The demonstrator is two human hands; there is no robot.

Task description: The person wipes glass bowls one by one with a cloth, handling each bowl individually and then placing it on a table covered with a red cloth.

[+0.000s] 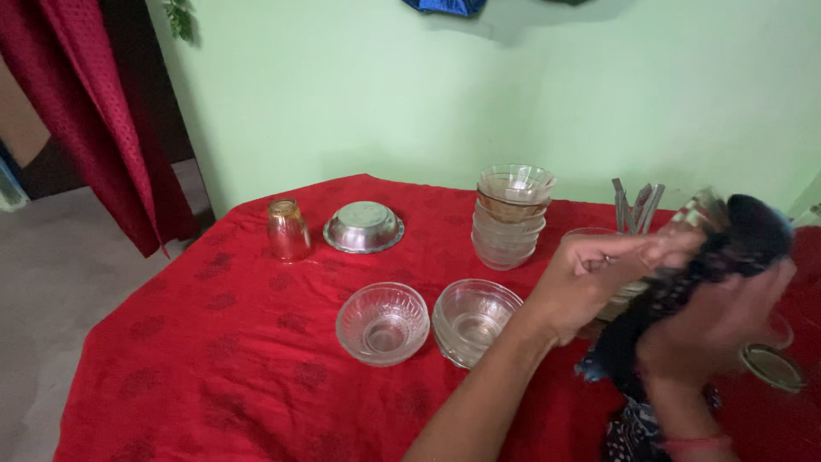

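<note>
My left hand (599, 278) reaches in from the bottom centre and grips a clear glass piece (694, 216), which is blurred by motion. My right hand (714, 321) is just to its right, wrapped in a dark patterned cloth (744, 239) that presses against the glass. The cloth hangs down past my right wrist, which bears a red bangle. Both hands hover above the right side of a table with a red tablecloth (214, 342). Two empty glass bowls (382, 322) (473, 321) stand side by side just left of my left forearm.
A stack of glass bowls (510, 214) stands at the back centre. A steel bowl (363, 227) and an amber glass (287, 229) sit upside down at the back left. Metal cutlery (637, 205) stands upright behind my hands. A round glass item (772, 366) lies at the right edge. A red curtain (94, 111) hangs at the left.
</note>
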